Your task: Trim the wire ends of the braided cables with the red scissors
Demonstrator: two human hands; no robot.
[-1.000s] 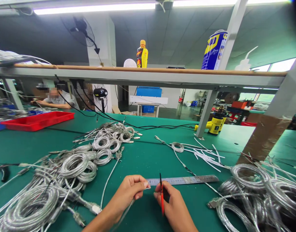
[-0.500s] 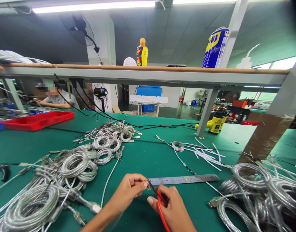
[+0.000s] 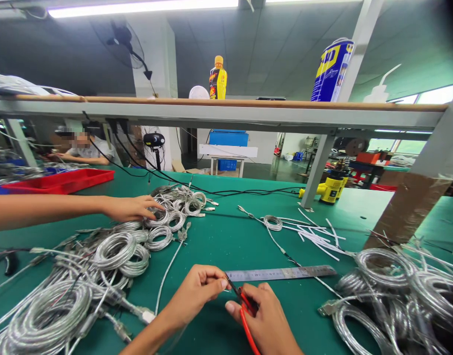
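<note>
My left hand (image 3: 197, 291) pinches the end of a thin clear cable (image 3: 166, 276) at the near edge of the green mat. My right hand (image 3: 265, 318) grips red-handled cutters (image 3: 245, 310), whose dark tip touches the cable end right at my left fingertips. A steel ruler (image 3: 282, 272) lies flat just behind both hands. The pinched cable runs back toward the coils on the left.
Another person's arm and hand (image 3: 128, 208) reach in from the left onto coiled silver cables (image 3: 115, 254). More coils (image 3: 393, 291) lie at the right, white wire offcuts (image 3: 315, 235) behind the ruler. A red tray (image 3: 59, 181) sits far left. Shelf posts (image 3: 411, 207) stand at right.
Another person's arm has come in from the left onto the cable coils. My right hand tilted the cutters from upright to angle their tip at the cable end.
</note>
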